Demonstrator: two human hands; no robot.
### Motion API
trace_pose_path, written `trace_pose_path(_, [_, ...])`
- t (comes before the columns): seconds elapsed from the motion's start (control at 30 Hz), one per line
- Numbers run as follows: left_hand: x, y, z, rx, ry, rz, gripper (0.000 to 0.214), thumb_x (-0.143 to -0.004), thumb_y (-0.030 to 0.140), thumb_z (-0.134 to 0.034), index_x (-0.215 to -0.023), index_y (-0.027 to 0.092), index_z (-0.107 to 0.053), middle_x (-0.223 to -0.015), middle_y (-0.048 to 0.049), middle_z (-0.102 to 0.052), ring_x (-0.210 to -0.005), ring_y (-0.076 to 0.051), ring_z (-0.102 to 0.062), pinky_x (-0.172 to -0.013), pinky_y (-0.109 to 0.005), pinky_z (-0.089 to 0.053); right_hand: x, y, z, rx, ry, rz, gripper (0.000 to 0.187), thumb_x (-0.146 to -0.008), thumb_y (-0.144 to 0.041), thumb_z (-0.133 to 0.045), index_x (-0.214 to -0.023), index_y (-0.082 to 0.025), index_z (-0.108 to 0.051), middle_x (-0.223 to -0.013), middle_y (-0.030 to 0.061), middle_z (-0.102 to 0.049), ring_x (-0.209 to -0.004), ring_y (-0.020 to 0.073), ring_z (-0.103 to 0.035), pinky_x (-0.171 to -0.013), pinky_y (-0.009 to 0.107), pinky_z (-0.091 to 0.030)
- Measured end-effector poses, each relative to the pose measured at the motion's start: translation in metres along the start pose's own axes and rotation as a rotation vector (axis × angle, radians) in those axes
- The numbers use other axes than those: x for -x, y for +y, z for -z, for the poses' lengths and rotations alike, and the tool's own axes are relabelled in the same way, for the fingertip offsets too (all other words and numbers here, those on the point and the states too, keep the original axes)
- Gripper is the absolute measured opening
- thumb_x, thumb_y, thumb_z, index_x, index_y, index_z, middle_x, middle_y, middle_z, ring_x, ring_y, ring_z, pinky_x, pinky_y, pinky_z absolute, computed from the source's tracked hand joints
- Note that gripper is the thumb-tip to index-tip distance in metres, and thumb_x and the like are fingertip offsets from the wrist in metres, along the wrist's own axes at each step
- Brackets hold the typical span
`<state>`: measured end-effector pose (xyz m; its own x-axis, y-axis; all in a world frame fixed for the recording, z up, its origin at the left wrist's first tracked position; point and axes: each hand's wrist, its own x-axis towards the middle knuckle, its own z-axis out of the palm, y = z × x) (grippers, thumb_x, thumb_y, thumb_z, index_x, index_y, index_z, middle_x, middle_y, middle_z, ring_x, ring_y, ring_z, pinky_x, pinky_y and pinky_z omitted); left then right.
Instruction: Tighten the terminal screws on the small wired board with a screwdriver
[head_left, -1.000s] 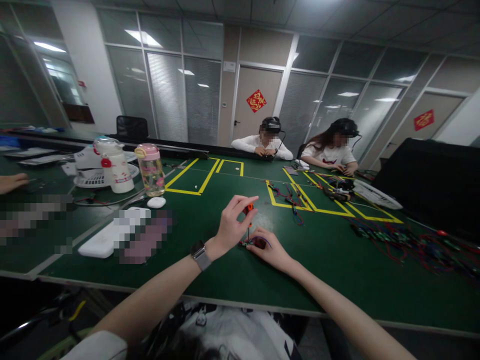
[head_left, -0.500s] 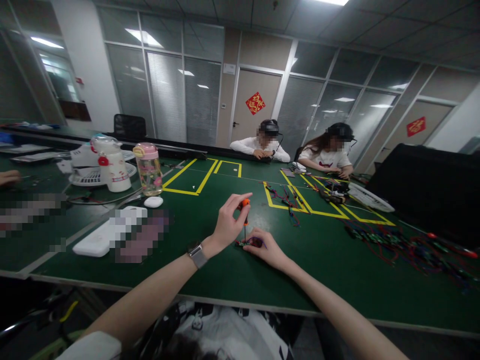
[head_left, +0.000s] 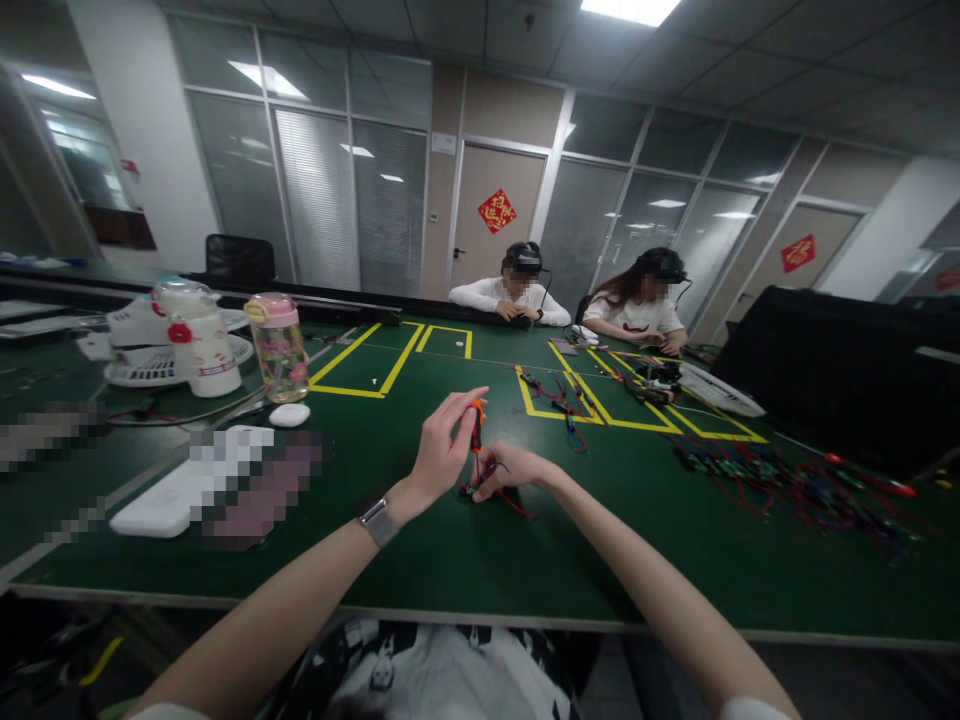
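Note:
My left hand point(head_left: 442, 445) is closed round the orange-and-black handle of a screwdriver point(head_left: 476, 428), its fingers reaching up and over the top. The shaft points down, its tip at a small green circuit board point(head_left: 466, 491) on the table. My right hand point(head_left: 511, 470) pinches that board against the tabletop, and its fingers cover most of it. Red and dark wires point(head_left: 517, 505) come out from under the right hand. Exactly where the tip meets the board is too small to make out.
Wired circuit boards point(head_left: 780, 480) are heaped at the right, with more point(head_left: 562, 400) inside yellow tape outlines. To the left stand a pink-lidded bottle point(head_left: 279, 350), a white jug point(head_left: 206, 345) and a white power bank point(head_left: 154, 508). Two people point(head_left: 517, 295) sit across the green table point(head_left: 420, 570).
The screwdriver handle shows more, and my left fingers have shifted on it. My right hand has turned, its wrist higher, uncovering red wires. The whole view has swung slightly.

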<state>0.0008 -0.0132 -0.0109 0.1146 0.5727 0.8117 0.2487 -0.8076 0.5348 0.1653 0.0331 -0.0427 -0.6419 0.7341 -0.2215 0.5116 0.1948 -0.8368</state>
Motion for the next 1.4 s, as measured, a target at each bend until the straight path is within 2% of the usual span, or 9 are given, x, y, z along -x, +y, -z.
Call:
trace_pose_path(0.23, [0.002,0.005,0.000,-0.103,0.032,-0.112,0.018,-0.093,0.022,-0.053,-0.107,0.020,-0.065,-0.091,-0.0028,-0.055,-0.082,-0.014,-0.057,-0.073,-0.026,-0.047,0.009,0.012,-0.012,-0.001,0.133,0.155,0.024,-0.062,-0.028,-0.079,-0.073,-0.013,-0.065,-0.059,-0.0045,-0.056,-0.056,0.0096,-0.049,-0.055,0.021,-0.037])
trace_pose_path(0.4, [0.003,0.006,-0.001,-0.044,-0.018,-0.115,0.032,-0.099,0.018,-0.037,-0.123,0.020,-0.058,-0.110,-0.0070,-0.061,-0.098,-0.016,-0.060,-0.085,-0.029,-0.048,0.014,0.012,-0.027,0.219,0.336,0.160,0.016,-0.069,-0.024,-0.074,-0.078,-0.015,-0.065,-0.064,-0.0042,-0.056,-0.058,0.0091,-0.047,-0.055,0.020,-0.033])
trace_pose_path(0.5, [0.002,0.006,-0.002,-0.046,-0.017,-0.130,0.031,-0.098,0.017,-0.040,-0.124,0.020,-0.057,-0.111,-0.0069,-0.063,-0.098,-0.016,-0.061,-0.085,-0.030,-0.049,0.014,0.009,-0.030,0.324,0.391,0.161,0.014,-0.071,-0.025,-0.073,-0.079,-0.016,-0.065,-0.065,-0.0040,-0.058,-0.059,0.0095,-0.049,-0.056,0.021,-0.033])
trace_pose_path(0.73, [0.003,0.004,0.000,-0.156,0.051,-0.197,0.019,-0.093,0.023,-0.055,-0.109,0.020,-0.065,-0.090,-0.0028,-0.055,-0.082,-0.014,-0.056,-0.071,-0.025,-0.048,0.019,0.002,-0.024,0.272,0.283,0.220,0.027,-0.074,-0.040,-0.074,-0.081,-0.015,-0.068,-0.064,-0.0038,-0.055,-0.060,0.0102,-0.047,-0.057,0.021,-0.034])
trace_pose_path(0.9, [0.003,0.007,0.000,-0.094,-0.019,-0.172,0.031,-0.098,0.018,-0.038,-0.121,0.021,-0.059,-0.108,-0.0068,-0.060,-0.095,-0.016,-0.060,-0.082,-0.029,-0.050,0.019,0.001,-0.022,0.214,0.248,0.234,0.031,-0.073,-0.043,-0.074,-0.080,-0.014,-0.067,-0.062,-0.0045,-0.053,-0.058,0.0096,-0.045,-0.056,0.021,-0.033])
trace_pose_path(0.97, [0.002,0.007,0.000,-0.067,-0.030,-0.176,0.031,-0.098,0.016,-0.038,-0.122,0.020,-0.058,-0.112,-0.0072,-0.061,-0.096,-0.016,-0.062,-0.085,-0.030,-0.050,0.019,0.002,-0.022,0.200,0.238,0.235,0.032,-0.074,-0.044,-0.074,-0.080,-0.014,-0.067,-0.062,-0.0046,-0.053,-0.058,0.0095,-0.045,-0.055,0.021,-0.033])
trace_pose_path(1.23, [0.003,0.005,-0.001,-0.152,0.049,-0.233,0.017,-0.091,0.024,-0.059,-0.106,0.020,-0.065,-0.087,-0.0020,-0.054,-0.078,-0.014,-0.055,-0.069,-0.025,-0.048,0.020,0.000,-0.020,0.213,0.235,0.291,0.030,-0.086,-0.041,-0.060,-0.085,-0.012,-0.069,-0.073,0.0008,-0.063,-0.067,0.0129,-0.052,-0.064,0.024,-0.039])
trace_pose_path(1.3, [0.004,0.006,0.000,-0.144,0.025,-0.214,0.020,-0.094,0.025,-0.053,-0.109,0.020,-0.065,-0.089,-0.0032,-0.056,-0.081,-0.014,-0.056,-0.071,-0.026,-0.049,0.021,-0.001,-0.019,0.210,0.224,0.285,0.031,-0.087,-0.041,-0.059,-0.085,-0.012,-0.069,-0.073,0.0008,-0.063,-0.067,0.0128,-0.052,-0.064,0.024,-0.040])
trace_pose_path(1.4, [0.004,0.008,0.000,-0.092,-0.026,-0.171,0.032,-0.099,0.021,-0.038,-0.122,0.019,-0.059,-0.105,-0.0073,-0.061,-0.094,-0.016,-0.060,-0.081,-0.030,-0.050,0.022,-0.001,-0.018,0.213,0.206,0.238,0.030,-0.077,-0.041,-0.071,-0.086,-0.013,-0.069,-0.067,-0.0024,-0.058,-0.062,0.0112,-0.049,-0.059,0.023,-0.037])
